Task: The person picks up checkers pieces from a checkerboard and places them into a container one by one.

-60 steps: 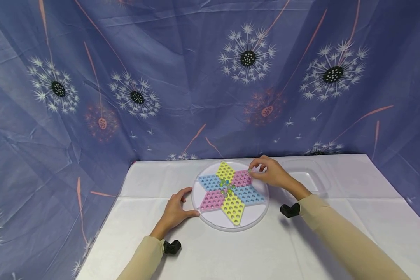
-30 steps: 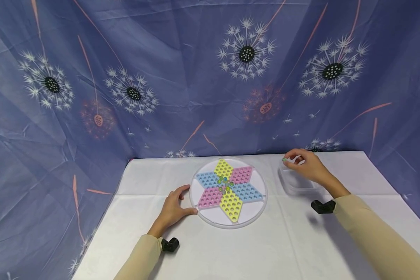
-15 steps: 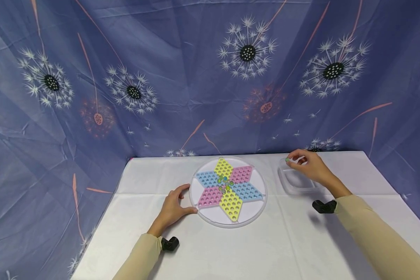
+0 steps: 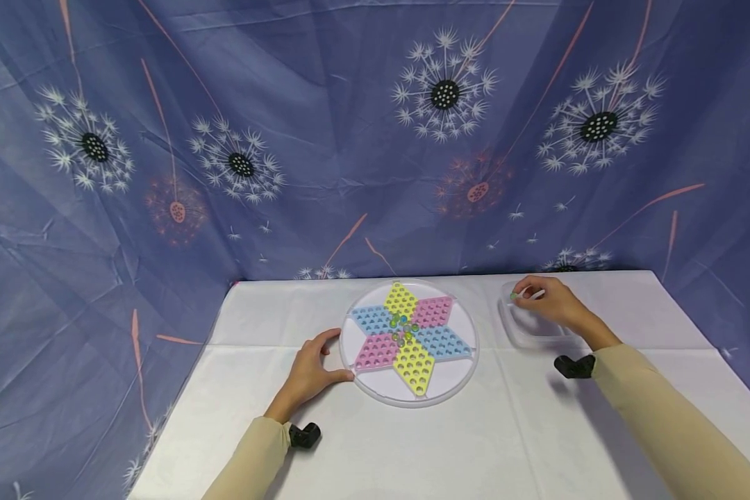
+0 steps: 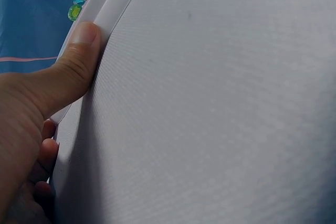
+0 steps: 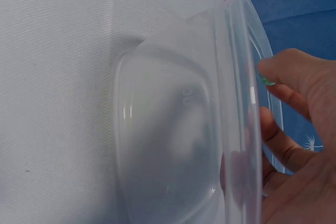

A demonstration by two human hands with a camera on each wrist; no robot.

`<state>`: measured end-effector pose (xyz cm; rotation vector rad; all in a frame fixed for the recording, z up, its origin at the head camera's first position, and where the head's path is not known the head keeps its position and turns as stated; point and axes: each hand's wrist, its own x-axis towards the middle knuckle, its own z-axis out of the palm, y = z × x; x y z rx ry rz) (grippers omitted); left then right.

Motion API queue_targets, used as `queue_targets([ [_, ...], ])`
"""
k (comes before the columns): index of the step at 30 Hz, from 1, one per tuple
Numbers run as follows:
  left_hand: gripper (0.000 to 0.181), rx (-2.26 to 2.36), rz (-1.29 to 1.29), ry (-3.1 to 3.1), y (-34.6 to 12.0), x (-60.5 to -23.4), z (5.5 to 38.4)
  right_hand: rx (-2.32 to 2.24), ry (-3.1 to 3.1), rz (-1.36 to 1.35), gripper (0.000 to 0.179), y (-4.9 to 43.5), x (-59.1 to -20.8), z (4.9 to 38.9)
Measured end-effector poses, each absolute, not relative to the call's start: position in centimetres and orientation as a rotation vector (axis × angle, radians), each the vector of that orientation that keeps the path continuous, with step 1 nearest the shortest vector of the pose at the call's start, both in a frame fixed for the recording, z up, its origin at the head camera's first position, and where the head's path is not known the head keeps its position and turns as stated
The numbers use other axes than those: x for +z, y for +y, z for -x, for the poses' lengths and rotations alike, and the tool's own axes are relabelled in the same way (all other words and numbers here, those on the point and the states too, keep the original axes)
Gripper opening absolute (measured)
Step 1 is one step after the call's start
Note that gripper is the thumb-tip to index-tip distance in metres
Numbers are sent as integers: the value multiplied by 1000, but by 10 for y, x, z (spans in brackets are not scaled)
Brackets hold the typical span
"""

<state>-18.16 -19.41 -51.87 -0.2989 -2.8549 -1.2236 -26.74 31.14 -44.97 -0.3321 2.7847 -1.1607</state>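
A round Chinese checkers board point(image 4: 451, 377) lies on the table, with a star of yellow, pink and blue points full of small holes. Several glass marbles point(image 4: 407, 335) cluster at its middle. My left hand point(image 4: 308, 375) rests at the board's left edge, thumb and index finger spread apart against the rim, as the thumb point(image 5: 84, 40) shows in the left wrist view. My right hand point(image 4: 556, 302) pinches a green marble point(image 6: 266, 81) between thumb and index finger at the mouth of a clear plastic container point(image 4: 537, 342). Its other fingers are loosely bent.
The white cloth-covered table point(image 4: 437, 451) runs back to a blue dandelion-print curtain point(image 4: 337, 139). Between the board and the container lies a strip of tablecloth. Black wrist cameras point(image 4: 573, 367) sit on both sleeves.
My right hand has carried the green marble from above the board's pink point rightward to the container, then dipped slightly lower there. My left hand has stayed at the board's rim.
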Motion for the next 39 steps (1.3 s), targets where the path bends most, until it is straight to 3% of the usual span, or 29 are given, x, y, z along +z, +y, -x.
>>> queue_targets([
  [25, 97, -1233, 281, -2868, -194, -519, 181, -1088, 2751, 272, 25, 309, -450, 272],
  [39, 97, -1243, 285, -2860, -195, -519, 182, -1090, 2758, 240, 43, 312, -448, 270],
])
